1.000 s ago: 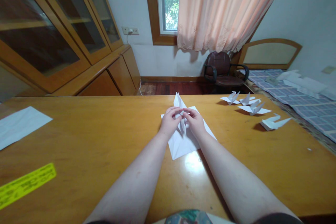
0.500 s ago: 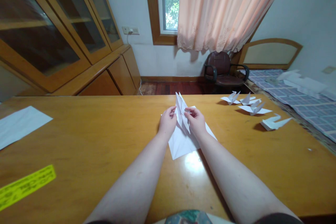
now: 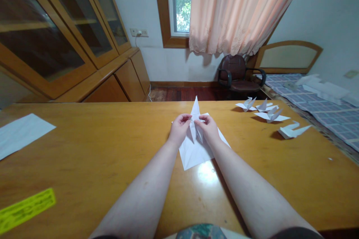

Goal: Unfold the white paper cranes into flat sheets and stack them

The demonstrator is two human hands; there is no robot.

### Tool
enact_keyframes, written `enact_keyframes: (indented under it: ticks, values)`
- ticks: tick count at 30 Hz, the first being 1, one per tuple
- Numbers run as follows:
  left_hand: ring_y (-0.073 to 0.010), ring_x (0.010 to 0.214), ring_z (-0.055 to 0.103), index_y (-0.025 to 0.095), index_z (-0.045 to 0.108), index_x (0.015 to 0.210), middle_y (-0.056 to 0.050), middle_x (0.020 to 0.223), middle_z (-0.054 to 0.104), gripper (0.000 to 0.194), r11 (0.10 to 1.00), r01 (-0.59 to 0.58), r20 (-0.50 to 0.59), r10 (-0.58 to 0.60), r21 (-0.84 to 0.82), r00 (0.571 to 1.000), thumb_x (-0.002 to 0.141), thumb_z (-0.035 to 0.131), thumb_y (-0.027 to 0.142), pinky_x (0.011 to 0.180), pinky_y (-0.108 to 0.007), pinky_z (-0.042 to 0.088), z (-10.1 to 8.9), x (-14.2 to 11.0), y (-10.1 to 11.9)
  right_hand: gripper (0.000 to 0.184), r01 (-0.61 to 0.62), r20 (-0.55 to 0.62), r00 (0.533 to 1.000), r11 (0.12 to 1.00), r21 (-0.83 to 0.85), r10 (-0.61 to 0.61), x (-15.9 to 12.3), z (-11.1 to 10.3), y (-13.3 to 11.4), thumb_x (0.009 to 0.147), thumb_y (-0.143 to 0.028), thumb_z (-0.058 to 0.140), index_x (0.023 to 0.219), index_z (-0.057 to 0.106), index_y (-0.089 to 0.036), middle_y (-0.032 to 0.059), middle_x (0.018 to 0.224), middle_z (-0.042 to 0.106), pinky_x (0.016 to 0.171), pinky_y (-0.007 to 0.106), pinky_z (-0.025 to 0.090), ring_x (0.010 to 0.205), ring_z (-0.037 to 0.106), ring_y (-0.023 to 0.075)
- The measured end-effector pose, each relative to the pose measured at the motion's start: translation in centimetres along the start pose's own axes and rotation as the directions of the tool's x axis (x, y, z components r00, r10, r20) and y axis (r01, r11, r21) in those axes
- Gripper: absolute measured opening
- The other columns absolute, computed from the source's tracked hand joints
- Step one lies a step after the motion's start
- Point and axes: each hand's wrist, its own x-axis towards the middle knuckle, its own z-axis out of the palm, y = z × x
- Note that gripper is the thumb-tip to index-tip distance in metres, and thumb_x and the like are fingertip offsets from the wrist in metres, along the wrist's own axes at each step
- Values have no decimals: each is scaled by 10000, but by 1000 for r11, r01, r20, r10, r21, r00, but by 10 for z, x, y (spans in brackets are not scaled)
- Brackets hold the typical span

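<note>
Between my two hands a folded white paper piece [image 3: 195, 109] stands with one sharp point up and two narrow points hanging down. My left hand [image 3: 180, 129] pinches its left edge, thumb against fingers. On the opposite edge my right hand [image 3: 208, 129] has a like pinch. Below them a creased white paper sheet [image 3: 193, 157] lies flat on the wooden table [image 3: 112, 145], partly covered by the folded piece and my hands.
Several folded paper cranes [image 3: 270, 115] stand toward the table's far right corner. Another white sheet [image 3: 24, 132] lies at the left edge, with a yellow printed strip [image 3: 28, 209] nearer to me. Beyond the table are a brown armchair [image 3: 237, 73] and a bed [image 3: 322, 97].
The folded paper has turned in my hands: its two upper points, seen apart before, now show as one broad point facing me. Both hands stay nearly in place.
</note>
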Motion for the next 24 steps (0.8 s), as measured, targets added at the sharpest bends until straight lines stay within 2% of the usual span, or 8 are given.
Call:
enact_keyframes:
  ticks: [4, 9, 13, 19, 24]
  values:
    - [-99, 725, 567, 164, 573, 846, -1, 802, 588, 198, 995, 15, 20, -14, -95, 1000, 655, 622, 177, 676, -224, 464, 1, -1, 2, 356, 7, 47, 999, 1000, 19, -8, -1, 0, -2, 603, -400, 705, 869, 587, -195, 20, 820, 620, 638, 279, 451, 665, 546, 140]
    - [-69, 659, 544, 175, 539, 872, 19, 804, 555, 254, 985, 47, 29, -43, -168, 999, 658, 659, 237, 594, -183, 441, 2, -3, 4, 338, -3, 73, 997, 998, 57, -1, -3, 1, -1, 609, -360, 710, 878, 578, -202, -1, 748, 620, 631, 277, 449, 670, 563, 145]
    - [-80, 670, 552, 185, 517, 856, 16, 834, 553, 288, 979, 57, 30, -52, -196, 998, 627, 678, 248, 606, -203, 454, 2, -2, 4, 321, -22, 81, 997, 995, 102, 13, -2, 3, -2, 621, -387, 694, 862, 595, -200, 3, 760, 634, 632, 280, 449, 661, 566, 143]
    - [-81, 629, 532, 183, 514, 800, 17, 763, 541, 217, 986, 51, 12, -50, -160, 999, 640, 643, 251, 589, -208, 448, 0, 2, -2, 212, -42, 72, 997, 982, 186, 29, -3, 3, -9, 661, -388, 638, 746, 620, -195, -1, 718, 619, 654, 272, 438, 657, 538, 135]
    - [-92, 685, 559, 189, 512, 819, 15, 811, 559, 237, 980, 52, 19, -49, -190, 999, 642, 645, 273, 649, -234, 471, 0, 1, -1, 241, -62, 92, 995, 969, 240, 41, -4, 3, -10, 643, -393, 672, 763, 614, -193, -10, 671, 598, 636, 273, 439, 633, 533, 133]
